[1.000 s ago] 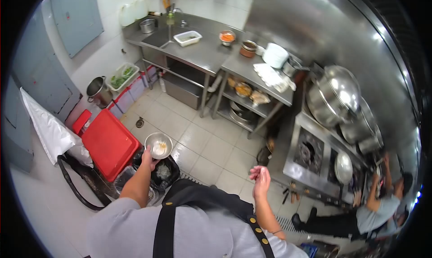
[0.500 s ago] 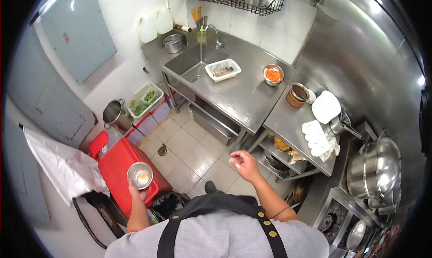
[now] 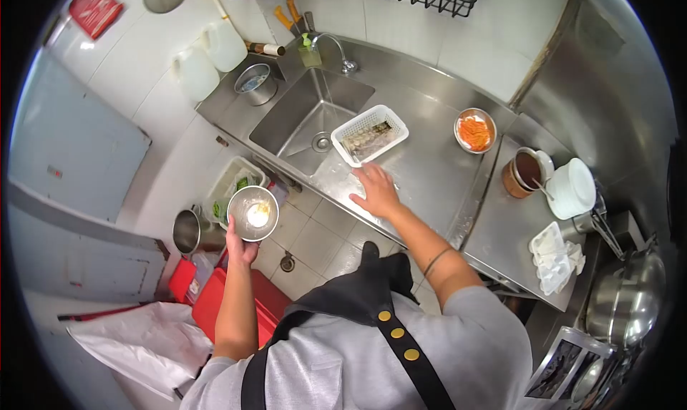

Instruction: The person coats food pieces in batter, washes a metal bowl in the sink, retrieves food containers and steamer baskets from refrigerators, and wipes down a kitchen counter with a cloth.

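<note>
My left hand (image 3: 242, 244) grips a metal bowl (image 3: 240, 218) by its near rim, out over the floor. White and yellowish contents, which I cannot make out exactly, lie in its bottom. Fingers spread, my right hand (image 3: 377, 190) reaches over the front of the steel counter with nothing in it. Just beyond its fingertips stands a white perforated basket (image 3: 399, 127) holding greyish pieces that look like fish or shrimp (image 3: 373, 139). To the left of the basket is the sink (image 3: 285, 124).
A bowl of orange strips (image 3: 474, 134) stands at the counter's right. Past it are a brown container (image 3: 521, 175), white bowls (image 3: 572, 188) and a white egg carton (image 3: 551, 256). A red bin (image 3: 265, 306) and a steel pot (image 3: 192, 231) stand low on the left.
I have come closer to the sink counter. My right hand has moved forward to the basket, its fingers spreading. The bowl has travelled forward with my left hand, away from above the red bin.
</note>
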{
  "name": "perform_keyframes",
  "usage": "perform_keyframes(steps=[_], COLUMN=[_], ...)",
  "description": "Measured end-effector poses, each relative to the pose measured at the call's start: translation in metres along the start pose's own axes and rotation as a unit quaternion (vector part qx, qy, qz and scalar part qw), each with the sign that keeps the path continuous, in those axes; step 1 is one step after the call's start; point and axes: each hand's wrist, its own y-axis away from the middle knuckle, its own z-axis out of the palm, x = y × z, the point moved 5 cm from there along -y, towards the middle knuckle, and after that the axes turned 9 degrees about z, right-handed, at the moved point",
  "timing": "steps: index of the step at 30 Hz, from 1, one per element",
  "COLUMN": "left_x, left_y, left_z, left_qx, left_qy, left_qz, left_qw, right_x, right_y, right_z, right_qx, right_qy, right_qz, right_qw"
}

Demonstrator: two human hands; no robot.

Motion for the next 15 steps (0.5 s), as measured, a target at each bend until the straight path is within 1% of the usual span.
perform_keyframes(steps=[1,2,3,4,5,6,7,9,11,13,15], left_x=[0.005,0.013,0.023,0.028,0.034,0.037,0.039,0.038,0.033,0.031,0.029], left_y=[-0.013,-0.025,-0.030,-0.050,-0.057,-0.068,-0.086,-0.116,-0.151,-0.194,-0.232], left_z=[-0.001,-0.005,-0.005,-0.027,-0.025,-0.029,-0.048,-0.035,-0.024,-0.006,0.009], left_qx=[0.020,0.029,0.071,0.053,0.042,0.052,0.074,0.071,0.072,0.059,0.054], left_qy=[-0.006,-0.016,-0.031,-0.032,-0.029,-0.035,-0.061,-0.083,-0.107,-0.125,-0.136], left_qz=[-0.005,-0.002,-0.002,-0.009,-0.020,-0.028,-0.058,-0.070,-0.099,-0.135,-0.163], left_qw=[1.000,0.999,0.997,0.998,0.998,0.998,0.994,0.992,0.987,0.981,0.976], right_x=[0.004,0.018,0.033,0.050,0.065,0.071,0.078,0.073,0.059,0.051,0.030], right_y=[-0.021,-0.043,-0.058,-0.061,-0.063,-0.066,-0.068,-0.047,-0.019,0.007,0.026], right_z=[0.002,0.008,0.020,0.028,0.030,0.036,0.037,0.016,-0.007,-0.034,-0.077], right_qx=[0.060,0.057,0.009,-0.038,-0.038,-0.058,-0.076,-0.064,-0.115,-0.041,0.038], right_qy=[0.114,0.114,0.129,0.147,0.158,0.169,0.181,0.166,0.197,0.175,0.219], right_qz=[-0.046,-0.029,-0.033,-0.031,0.001,-0.035,-0.072,-0.109,-0.051,0.048,0.145], right_qw=[0.991,0.991,0.991,0.988,0.987,0.983,0.978,0.978,0.972,0.983,0.964])
